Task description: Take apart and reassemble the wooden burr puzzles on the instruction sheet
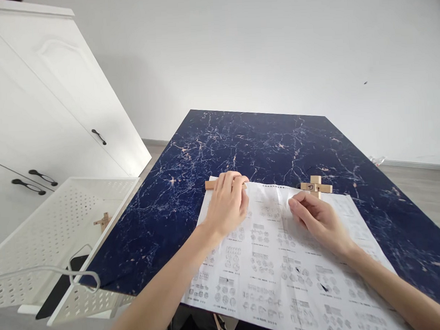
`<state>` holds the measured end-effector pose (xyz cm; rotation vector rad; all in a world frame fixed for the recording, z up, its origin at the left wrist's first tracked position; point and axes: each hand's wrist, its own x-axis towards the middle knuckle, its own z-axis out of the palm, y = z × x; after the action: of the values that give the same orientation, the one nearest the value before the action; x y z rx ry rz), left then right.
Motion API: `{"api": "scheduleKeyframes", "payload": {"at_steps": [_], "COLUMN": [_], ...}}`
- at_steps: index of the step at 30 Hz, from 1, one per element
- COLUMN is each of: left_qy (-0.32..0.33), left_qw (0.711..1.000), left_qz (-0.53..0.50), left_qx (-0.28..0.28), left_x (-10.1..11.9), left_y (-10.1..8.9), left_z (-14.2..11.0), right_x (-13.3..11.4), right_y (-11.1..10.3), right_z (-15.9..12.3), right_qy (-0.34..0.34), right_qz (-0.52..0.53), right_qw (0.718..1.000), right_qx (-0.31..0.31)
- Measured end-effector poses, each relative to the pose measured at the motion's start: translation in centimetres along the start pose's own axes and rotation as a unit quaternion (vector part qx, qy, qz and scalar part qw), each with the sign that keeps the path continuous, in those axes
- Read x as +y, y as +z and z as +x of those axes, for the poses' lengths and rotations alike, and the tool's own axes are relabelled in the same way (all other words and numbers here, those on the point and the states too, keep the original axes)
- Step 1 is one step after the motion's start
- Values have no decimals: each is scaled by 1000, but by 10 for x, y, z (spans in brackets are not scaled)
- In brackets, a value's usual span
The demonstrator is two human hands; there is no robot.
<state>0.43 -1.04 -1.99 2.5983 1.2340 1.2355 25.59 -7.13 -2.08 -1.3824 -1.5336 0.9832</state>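
Note:
A large printed instruction sheet (283, 274) with many small diagrams lies on a dark blue marbled table (263, 143). My left hand (227, 203) rests at the sheet's far left corner, fingers curled over a short wooden stick (210, 185) that pokes out to the left. My right hand (317, 219) lies on the sheet with its fingers pressed together, pinching a raised fold of the paper. Just beyond that hand stands a wooden cross-shaped puzzle (315, 186), not touched by either hand.
A white perforated plastic basket (44, 241) stands left of the table, with a small wooden piece (103, 221) and a dark flat object (61, 288) inside. White cabinets with black handles (41, 177) stand at the left. A white wall is behind.

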Motion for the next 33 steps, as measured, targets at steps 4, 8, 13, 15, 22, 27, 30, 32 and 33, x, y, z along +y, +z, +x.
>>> {"api": "scheduleKeyframes", "payload": {"at_steps": [4,8,13,15,22,27,30,32,33], "left_qy": [46,79,107,105,93,88,86,89,93], "left_qw": [997,993,990,989,986,985,985,986,986], "left_qz": [-60,-78,-65,-61,-61,-62,-64,-63,-62], "left_qx": [-27,-51,-66,-79,-122,-133,-132,-127,-124], "left_x": [4,6,8,9,11,11,11,10,10], "left_y": [1,3,3,2,-1,-1,0,0,1], "left_z": [0,-2,-3,-3,-4,-4,-4,-5,-5], "right_x": [-1,2,4,3,2,6,4,3,2], "right_y": [5,2,-5,-6,-6,-5,-4,-3,-2], "right_z": [2,8,14,14,17,17,14,13,12], "right_qy": [-28,7,83,112,130,112,104,101,98], "right_qz": [20,71,125,145,189,181,164,152,146], "right_qw": [997,990,979,975,965,970,975,978,980], "right_qx": [75,118,138,127,125,115,104,100,97]}}
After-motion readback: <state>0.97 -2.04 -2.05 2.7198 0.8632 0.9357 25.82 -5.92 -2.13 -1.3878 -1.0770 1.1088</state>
